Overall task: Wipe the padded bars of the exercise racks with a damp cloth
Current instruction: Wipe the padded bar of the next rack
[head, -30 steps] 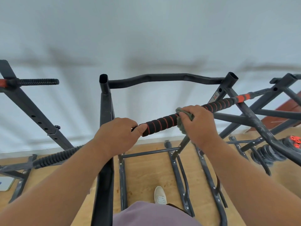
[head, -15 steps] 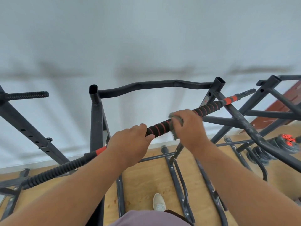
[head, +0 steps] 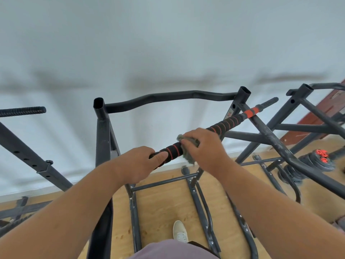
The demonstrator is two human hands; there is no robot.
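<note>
My right hand (head: 203,148) is curled around the padded bar (head: 223,126) with the grey damp cloth (head: 188,147) bunched under its fingers, and over the last second it has slid down the foam toward my left hand (head: 136,164), which grips the bar's lower end with the thumb lying along the padding, so only a short strip of foam is left between my 2 hands and this pass looks nearly done. The bar slants up to the right across the dark steel exercise rack (head: 101,139), black foam ringed with red bands, an orange collar (head: 251,112) near its far end, and I see no obvious grime or wet sheen on it.
</note>
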